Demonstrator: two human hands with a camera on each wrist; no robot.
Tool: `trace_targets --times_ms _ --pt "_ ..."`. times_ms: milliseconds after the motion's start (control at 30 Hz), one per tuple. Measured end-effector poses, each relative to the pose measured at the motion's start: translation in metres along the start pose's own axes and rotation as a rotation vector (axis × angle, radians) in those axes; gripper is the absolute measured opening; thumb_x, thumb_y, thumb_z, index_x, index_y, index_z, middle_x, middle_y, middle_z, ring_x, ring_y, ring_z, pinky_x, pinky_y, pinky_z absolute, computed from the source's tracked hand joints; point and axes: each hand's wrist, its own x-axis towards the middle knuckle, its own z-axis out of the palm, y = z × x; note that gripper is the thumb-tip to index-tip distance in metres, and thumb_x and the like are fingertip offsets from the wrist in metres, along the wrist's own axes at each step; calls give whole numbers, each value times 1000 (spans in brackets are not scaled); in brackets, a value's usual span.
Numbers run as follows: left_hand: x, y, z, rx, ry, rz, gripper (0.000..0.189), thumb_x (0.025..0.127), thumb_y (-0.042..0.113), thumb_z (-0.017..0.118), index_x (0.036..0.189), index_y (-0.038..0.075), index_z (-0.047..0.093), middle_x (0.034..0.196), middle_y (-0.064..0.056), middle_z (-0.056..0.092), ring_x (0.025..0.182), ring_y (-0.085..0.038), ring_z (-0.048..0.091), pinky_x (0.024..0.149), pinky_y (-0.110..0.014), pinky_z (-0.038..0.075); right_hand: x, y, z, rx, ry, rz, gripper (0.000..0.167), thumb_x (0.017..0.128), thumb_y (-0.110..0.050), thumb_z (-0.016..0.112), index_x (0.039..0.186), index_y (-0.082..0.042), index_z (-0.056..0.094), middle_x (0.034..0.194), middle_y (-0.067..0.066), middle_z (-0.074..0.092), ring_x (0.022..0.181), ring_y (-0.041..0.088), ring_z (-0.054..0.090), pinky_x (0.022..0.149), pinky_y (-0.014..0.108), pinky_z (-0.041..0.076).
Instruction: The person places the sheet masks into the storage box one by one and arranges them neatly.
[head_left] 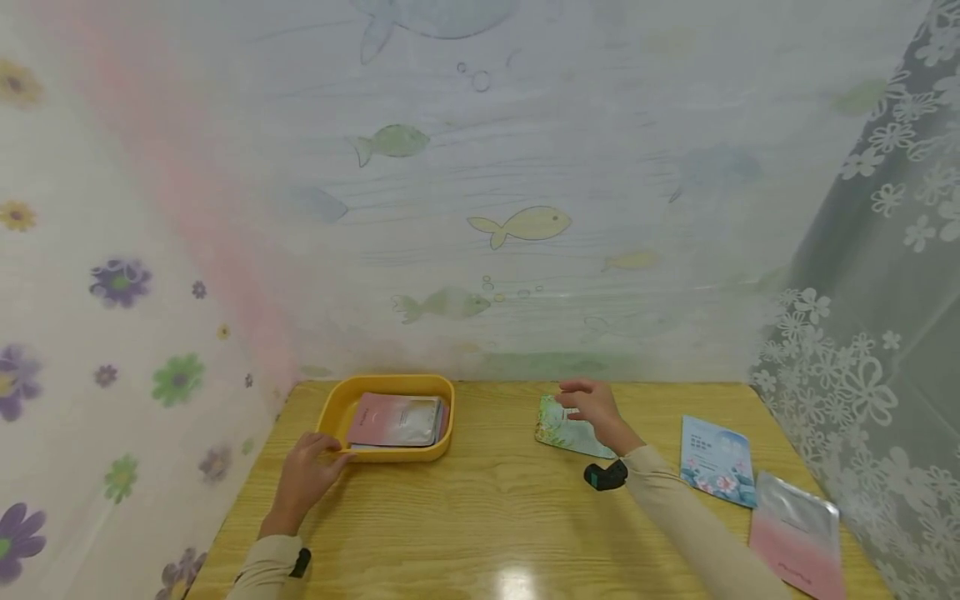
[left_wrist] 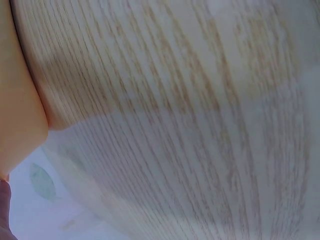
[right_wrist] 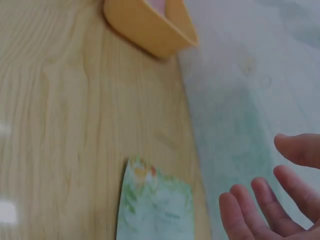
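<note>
My left hand (head_left: pixel 306 471) holds the front left corner of a yellow plastic basket (head_left: pixel 401 456), fingers over its rim. Inside lie stacked face mask packets, a pink and silver one (head_left: pixel 386 421) on top. In the left wrist view, the basket's wall (left_wrist: pixel 20 100) and a bit of a digit (left_wrist: pixel 4 210) show at the left edge. My right hand (head_left: pixel 596 412) hovers above a green leafy face mask packet (head_left: pixel 551 429), with fingers spread and nothing held. The right wrist view shows that packet (right_wrist: pixel 155 210) flat on the table, apart from the fingers.
At the right of the wooden table (head_left: pixel 450 525) lie a blue floral packet (head_left: pixel 716 458) and a pink and silver packet (head_left: pixel 797 533). A curtain with printed fish (head_left: pixel 525 225) hangs behind the table, with flowered sheets at both sides.
</note>
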Motion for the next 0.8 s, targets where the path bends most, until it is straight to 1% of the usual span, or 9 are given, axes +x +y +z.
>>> trace_targets --times_ms 100,167,300,500,633,800 --pt "1 1 -1 -5 5 10 27 58 10 90 73 6 67 73 -2 61 71 -19 54 65 -31 44 -1 8 -16 -18 12 4 34 92 -9 60 123 6 55 122 24 55 110 41 54 85 47 50" --pt "0 1 -1 -6 6 15 27 58 10 90 73 6 67 74 -2 60 72 -19 54 66 -30 44 -2 13 -25 -26 19 6 36 93 -10 59 124 7 54 123 25 55 112 43 52 87 49 49" --pt "0 1 0 -4 9 19 28 58 10 90 73 6 67 74 -2 59 72 -19 54 66 -29 44 -5 20 -38 -34 37 17 38 93 -12 59 125 8 53 121 25 57 113 44 51 89 51 47" --pt "0 0 0 2 13 18 28 58 10 90 73 6 66 74 -2 59 73 -19 54 67 -31 44 -10 28 -48 -36 58 25 36 92 -7 58 124 10 52 121 29 54 112 46 51 89 53 47" --pt "-2 -1 1 -4 12 12 28 58 9 90 74 6 67 74 -2 59 72 -19 54 67 -29 43 -15 32 -53 -28 54 34 36 93 -5 56 125 11 51 124 31 52 114 46 51 90 53 45" --pt "-2 -2 1 -12 7 -3 28 58 9 90 74 6 67 75 -1 58 73 -18 54 68 -26 42 -20 38 -59 -37 62 48 38 93 -6 57 125 12 49 128 31 47 112 43 52 92 54 44"
